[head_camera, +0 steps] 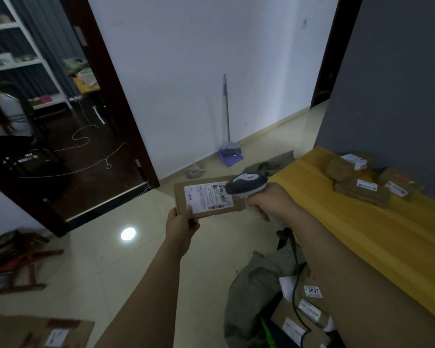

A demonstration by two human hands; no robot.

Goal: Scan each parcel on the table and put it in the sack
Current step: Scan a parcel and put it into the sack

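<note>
Two bare arms enter from the near edge. The left forearm (146, 285), at the near centre, is slim at the wrist and broad where it meets the frame's edge, uncovered along its whole visible length. The right forearm (337, 259), at the near right corner, looks far bulkier close to the camera, swollen by the wide lens, and is likewise uncovered from wrist to edge. The left hand (180, 226) is bare, thumb and knuckles showing. The right hand (269, 200) is bare too, with rounded knuckles. Dim light blurs finer detail.
</note>
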